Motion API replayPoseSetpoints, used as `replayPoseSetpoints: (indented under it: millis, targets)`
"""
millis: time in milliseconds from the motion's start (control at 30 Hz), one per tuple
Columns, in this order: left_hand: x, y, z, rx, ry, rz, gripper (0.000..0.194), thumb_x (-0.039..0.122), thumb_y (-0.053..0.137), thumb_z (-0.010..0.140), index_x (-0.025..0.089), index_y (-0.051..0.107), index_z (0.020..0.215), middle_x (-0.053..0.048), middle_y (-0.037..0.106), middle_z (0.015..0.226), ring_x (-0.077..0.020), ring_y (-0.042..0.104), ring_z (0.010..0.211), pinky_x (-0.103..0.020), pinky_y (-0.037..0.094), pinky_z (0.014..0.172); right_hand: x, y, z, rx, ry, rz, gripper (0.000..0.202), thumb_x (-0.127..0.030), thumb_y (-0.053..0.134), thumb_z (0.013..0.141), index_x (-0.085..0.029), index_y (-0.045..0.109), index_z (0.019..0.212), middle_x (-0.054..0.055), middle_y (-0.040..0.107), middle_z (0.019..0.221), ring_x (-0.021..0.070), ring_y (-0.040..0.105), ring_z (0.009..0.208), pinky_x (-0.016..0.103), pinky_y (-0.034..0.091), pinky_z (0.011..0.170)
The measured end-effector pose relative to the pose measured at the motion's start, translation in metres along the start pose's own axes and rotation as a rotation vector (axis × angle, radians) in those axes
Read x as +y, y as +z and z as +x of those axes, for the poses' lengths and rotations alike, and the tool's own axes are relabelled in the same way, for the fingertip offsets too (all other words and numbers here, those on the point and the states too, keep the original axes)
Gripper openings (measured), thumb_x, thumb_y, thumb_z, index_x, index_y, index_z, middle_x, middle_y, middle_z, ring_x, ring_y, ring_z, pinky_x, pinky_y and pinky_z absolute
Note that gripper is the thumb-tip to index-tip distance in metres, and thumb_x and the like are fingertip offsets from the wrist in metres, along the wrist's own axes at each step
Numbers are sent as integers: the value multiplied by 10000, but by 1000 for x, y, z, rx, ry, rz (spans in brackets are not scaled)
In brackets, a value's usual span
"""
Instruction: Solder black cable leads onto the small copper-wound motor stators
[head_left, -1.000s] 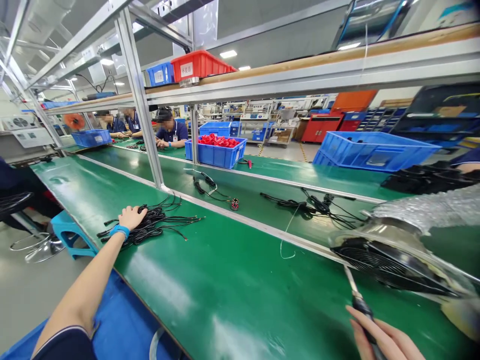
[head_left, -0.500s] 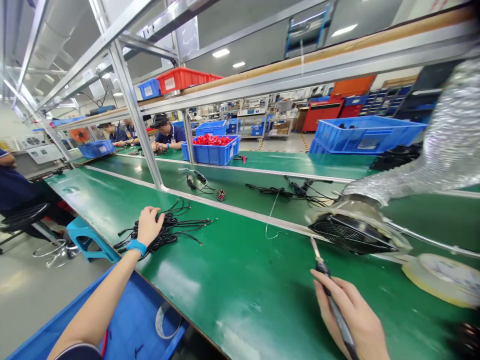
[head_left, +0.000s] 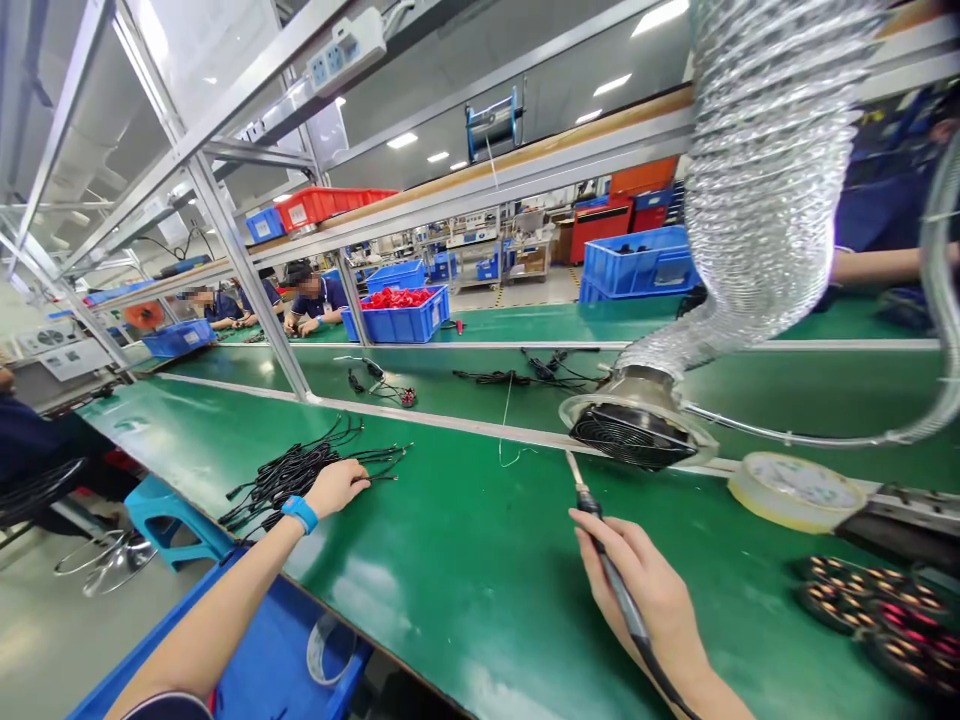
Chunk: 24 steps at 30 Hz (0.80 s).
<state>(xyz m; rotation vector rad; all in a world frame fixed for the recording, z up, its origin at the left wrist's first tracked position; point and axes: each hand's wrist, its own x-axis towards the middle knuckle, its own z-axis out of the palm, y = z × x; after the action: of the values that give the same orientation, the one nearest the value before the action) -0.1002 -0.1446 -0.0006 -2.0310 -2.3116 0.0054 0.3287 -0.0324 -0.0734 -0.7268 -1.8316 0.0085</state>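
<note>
My right hand [head_left: 645,575] grips the handle of a soldering iron [head_left: 611,570], whose bare tip points up and away over the green bench. At the left, my left hand [head_left: 337,488], with a blue wristband, is closed at the right edge of a pile of black cables [head_left: 289,470]. Its fingertips pinch a black cable, and a short end shows beyond them. Thin solder wire [head_left: 508,410] hangs from a spool [head_left: 493,125] on the shelf down to the bench, between my hands.
A fume fan [head_left: 630,435] on a silver duct [head_left: 772,180] stands beyond the iron. A tape roll [head_left: 795,490] and round parts with copper windings [head_left: 874,600] lie at the right. A blue bin [head_left: 255,640] sits below the bench edge. Co-workers sit farther back.
My left hand has moved from atop the cable pile to its right edge and closed on a cable. The view has turned right, bringing the round copper-wound parts into sight.
</note>
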Motion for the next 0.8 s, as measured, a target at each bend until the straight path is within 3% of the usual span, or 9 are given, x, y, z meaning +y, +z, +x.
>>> replayPoseSetpoints:
  millis: [100,233,367,500,633,733,800]
  targets:
    - [17,-3,-7,30,30,-53,246,335,562,978,218,776,946,-41,717,910,-191,668,861,-273,485,777,-5,-2,1,10,-18,21,238,-195,563,990,-200,658,1208,47,640,955,130,634,722,243,490,690]
    - [55,-1,-20,118,62,-160,261,354,553,988,237,786,977,-37,713,898,-178,665,862,-267,490,774,-8,-4,2,19,-15,6,230,-215,573,989,-212,670,1199,44,643,952,133,634,715,248,487,691]
    - [106,7,-26,204,135,-254,253,364,569,987,240,790,984,-37,710,870,-178,662,851,-286,505,776,-7,-5,0,-2,3,-5,234,-250,569,992,-215,673,1199,54,652,967,149,653,734,262,494,705]
    - [164,28,-18,273,206,-282,257,406,604,968,239,799,969,-51,701,818,-185,664,824,-299,504,739,-2,-6,-5,4,34,-40,241,-291,570,986,-235,690,1188,58,663,962,172,653,728,289,501,715]
    - [212,46,-2,224,348,-339,244,396,640,946,217,802,978,-55,704,826,-186,661,809,-301,504,729,3,-11,-3,95,135,-144,256,-288,604,964,-211,705,1187,82,663,985,199,658,772,312,515,746]
    - [232,41,3,206,377,-471,239,372,633,954,206,805,969,-54,714,860,-181,664,836,-295,515,756,2,-15,3,159,129,-199,237,-256,608,962,-202,707,1169,81,652,966,188,653,772,295,524,725]
    - [233,30,4,230,328,-596,244,356,604,973,212,802,968,-56,719,919,-175,668,877,-290,522,798,1,-16,9,163,108,-167,217,-228,605,962,-207,702,1155,73,647,972,175,657,788,281,534,725]
